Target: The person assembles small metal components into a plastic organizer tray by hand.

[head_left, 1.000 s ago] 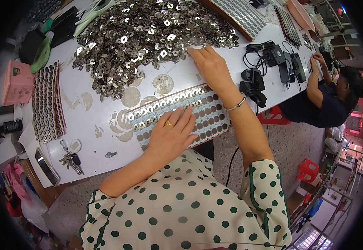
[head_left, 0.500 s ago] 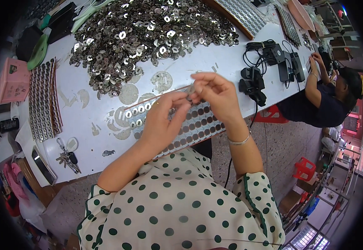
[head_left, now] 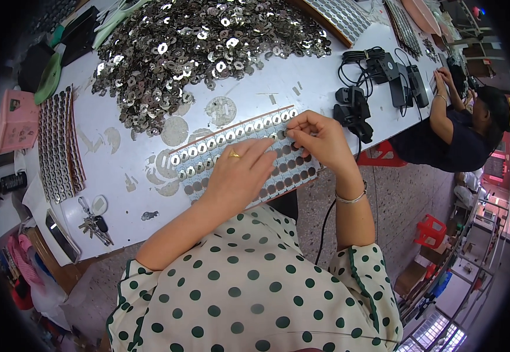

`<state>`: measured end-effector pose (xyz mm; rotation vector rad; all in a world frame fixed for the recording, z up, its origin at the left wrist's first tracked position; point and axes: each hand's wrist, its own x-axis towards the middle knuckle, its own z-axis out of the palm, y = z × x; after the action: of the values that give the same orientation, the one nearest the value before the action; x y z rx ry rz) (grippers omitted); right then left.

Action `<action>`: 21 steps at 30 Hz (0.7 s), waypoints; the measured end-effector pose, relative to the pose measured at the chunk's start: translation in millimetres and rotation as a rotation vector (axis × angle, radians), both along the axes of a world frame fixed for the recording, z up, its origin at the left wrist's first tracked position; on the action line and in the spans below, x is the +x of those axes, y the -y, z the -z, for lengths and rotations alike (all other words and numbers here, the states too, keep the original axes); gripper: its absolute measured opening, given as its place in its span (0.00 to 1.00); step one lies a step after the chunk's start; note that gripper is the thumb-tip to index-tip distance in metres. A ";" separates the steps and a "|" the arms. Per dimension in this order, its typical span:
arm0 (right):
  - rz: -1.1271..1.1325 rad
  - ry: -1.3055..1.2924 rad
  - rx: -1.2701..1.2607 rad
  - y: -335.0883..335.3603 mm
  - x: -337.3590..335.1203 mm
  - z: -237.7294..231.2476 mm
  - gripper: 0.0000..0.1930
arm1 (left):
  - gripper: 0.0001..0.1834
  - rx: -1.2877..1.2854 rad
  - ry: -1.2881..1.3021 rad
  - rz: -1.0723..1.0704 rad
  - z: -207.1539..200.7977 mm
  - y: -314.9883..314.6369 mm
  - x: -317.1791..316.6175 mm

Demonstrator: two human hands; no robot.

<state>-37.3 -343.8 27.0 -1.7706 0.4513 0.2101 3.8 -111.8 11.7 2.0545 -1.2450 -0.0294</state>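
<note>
Heap (head_left: pixel 208 47) toward far edge of table (head_left: pixel 132 217) seen as glossy, bright metal. Board (head_left: pixel 191 200) by near edge: smooth metal pieces (head_left: pixel 211 142) seated in some rows, duller dark discs (head_left: pixel 189 189) exposed in others. Table surface smooth, broken by rough-looking patches (head_left: pixel 174 131). Blouse (head_left: pixel 231 311): matt cloth.

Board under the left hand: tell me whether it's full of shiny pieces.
Partly filled: shiny metal pieces line the far row of the board, while dark round spots nearer the person carry none.

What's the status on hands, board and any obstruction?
Left hand lies across board; right hand at second row, grip unclear. Top row bears slotted metal washers, lower rows show dark discs. Left hand hides mid-board.
</note>
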 end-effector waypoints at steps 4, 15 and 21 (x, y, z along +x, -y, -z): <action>-0.106 0.051 -0.130 -6.2 -1.2 -0.1 0.05 | 0.19 0.131 0.059 0.014 0.8 2.1 -8.0; -0.103 0.119 -0.290 -10.5 -3.0 4.0 0.08 | 0.40 0.291 0.125 0.055 -1.1 -0.8 -18.6; -0.254 0.238 -0.402 7.1 18.3 -0.2 0.09 | 0.40 0.246 0.107 0.039 5.8 -2.1 -18.2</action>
<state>-19.0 -350.9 27.2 -2.2176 0.0965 0.0871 -14.5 -109.7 6.0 2.2663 -1.4063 -0.0969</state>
